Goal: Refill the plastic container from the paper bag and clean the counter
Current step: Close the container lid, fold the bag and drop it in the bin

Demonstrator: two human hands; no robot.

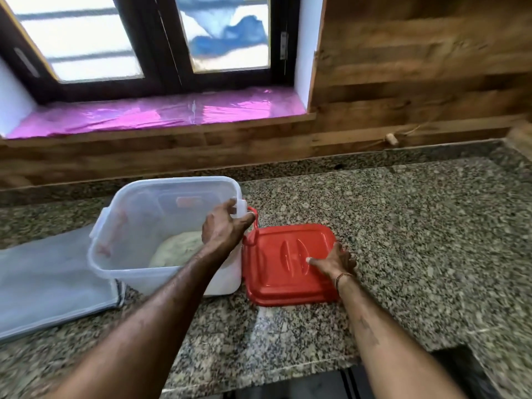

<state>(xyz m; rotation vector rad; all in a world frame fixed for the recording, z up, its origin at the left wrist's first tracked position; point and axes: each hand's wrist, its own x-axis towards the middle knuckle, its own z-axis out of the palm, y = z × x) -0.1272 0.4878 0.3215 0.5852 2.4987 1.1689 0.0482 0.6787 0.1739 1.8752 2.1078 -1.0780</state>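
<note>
On a speckled granite table [403, 226] below a window [144, 38], a clear plastic container [138, 214] stood upright, its open mouth facing up, left of centre. A pale heap of powder [175, 249] lay in its bottom. The left hand [224, 228] gripped the container's right rim by a white clip. Just beside it on the right, touching its wall, a red lid [285, 272] lay flat, top side up, roughly square with no clear long axis. The right hand [334, 263] rested spread on the lid's right edge. A flat grey-white bag [49, 283] lay to the left, its long axis running left to right.
</note>
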